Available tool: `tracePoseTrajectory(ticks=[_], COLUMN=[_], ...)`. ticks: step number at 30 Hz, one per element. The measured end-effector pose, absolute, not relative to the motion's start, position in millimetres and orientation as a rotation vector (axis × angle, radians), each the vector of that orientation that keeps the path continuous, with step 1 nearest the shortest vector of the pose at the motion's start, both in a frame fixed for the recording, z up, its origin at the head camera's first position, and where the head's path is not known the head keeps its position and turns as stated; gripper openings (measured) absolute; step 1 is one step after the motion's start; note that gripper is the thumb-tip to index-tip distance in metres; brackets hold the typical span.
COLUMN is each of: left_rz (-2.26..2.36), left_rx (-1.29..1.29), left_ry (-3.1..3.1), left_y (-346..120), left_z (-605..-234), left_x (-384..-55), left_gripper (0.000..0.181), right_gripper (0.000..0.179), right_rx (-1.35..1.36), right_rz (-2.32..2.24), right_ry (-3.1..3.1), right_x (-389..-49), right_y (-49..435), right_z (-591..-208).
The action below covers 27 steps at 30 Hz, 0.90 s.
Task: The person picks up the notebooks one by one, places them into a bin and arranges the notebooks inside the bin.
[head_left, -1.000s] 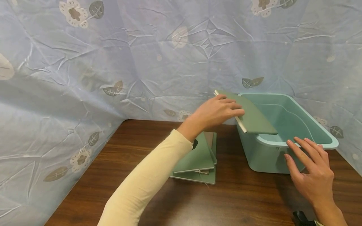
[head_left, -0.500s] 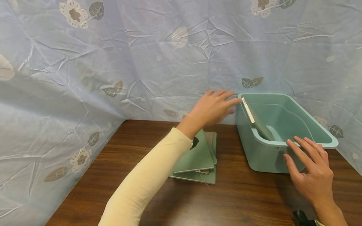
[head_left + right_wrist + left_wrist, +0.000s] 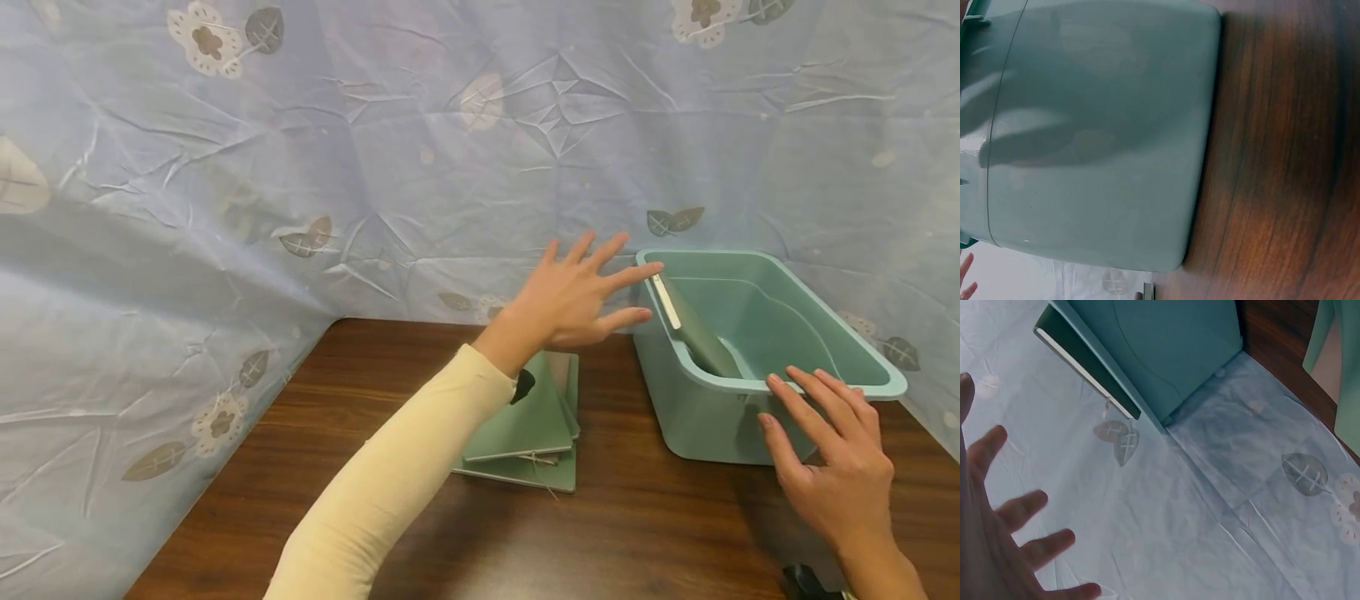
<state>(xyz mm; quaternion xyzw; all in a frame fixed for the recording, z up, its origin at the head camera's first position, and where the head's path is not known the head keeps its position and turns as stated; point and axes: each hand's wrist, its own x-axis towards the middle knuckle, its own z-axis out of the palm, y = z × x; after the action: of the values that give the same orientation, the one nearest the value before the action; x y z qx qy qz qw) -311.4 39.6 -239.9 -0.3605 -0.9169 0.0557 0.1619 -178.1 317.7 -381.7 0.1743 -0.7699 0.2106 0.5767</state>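
My left hand (image 3: pixel 566 300) is spread wide beside the left rim of a teal plastic bin (image 3: pixel 712 425). Nothing is in its grasp; the index fingertip overlaps the rim in the head view. Inside the bin a green notebook (image 3: pixel 697 333) leans against the left wall, its white page edge level with the rim; the left wrist view shows that edge (image 3: pixel 1085 369) too. My right hand (image 3: pixel 836 458) rests its nearly straight fingers on the bin's near right rim. Below my left wrist lies a loose stack of green notebooks (image 3: pixel 517 429), partly hidden by the sleeve.
The brown wooden table (image 3: pixel 637 533) bears the bin on the right and the stack near the middle. A wrinkled pale blue cloth (image 3: pixel 420 167) with flower and leaf prints hangs close behind. The bin's smooth side (image 3: pixel 1097 137) fills most of the right wrist view.
My left hand let go of the green notebook, which slid from lying across the rim down into the bin. The fingers then spread apart. My right hand stayed at the rim.
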Motion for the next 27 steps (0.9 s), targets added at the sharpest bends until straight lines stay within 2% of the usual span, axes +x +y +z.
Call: tracePoseTrajectory(ticks=[11, 27], left_rz=[0.078, -0.052], left_rx=[-0.921, -0.904], left_ry=[-2.713, -2.728], left_y=[35, -9], left_z=[-242, -258], left_x=[-309, -305], left_gripper=[0.076, 0.073], right_gripper=[0.045, 0.046], right_rx=[0.410, 0.405], right_rz=[0.503, 0.500], right_ry=[-1.810, -1.793], right_x=[-177, -177], right_y=[319, 316], right_z=[-382, -383])
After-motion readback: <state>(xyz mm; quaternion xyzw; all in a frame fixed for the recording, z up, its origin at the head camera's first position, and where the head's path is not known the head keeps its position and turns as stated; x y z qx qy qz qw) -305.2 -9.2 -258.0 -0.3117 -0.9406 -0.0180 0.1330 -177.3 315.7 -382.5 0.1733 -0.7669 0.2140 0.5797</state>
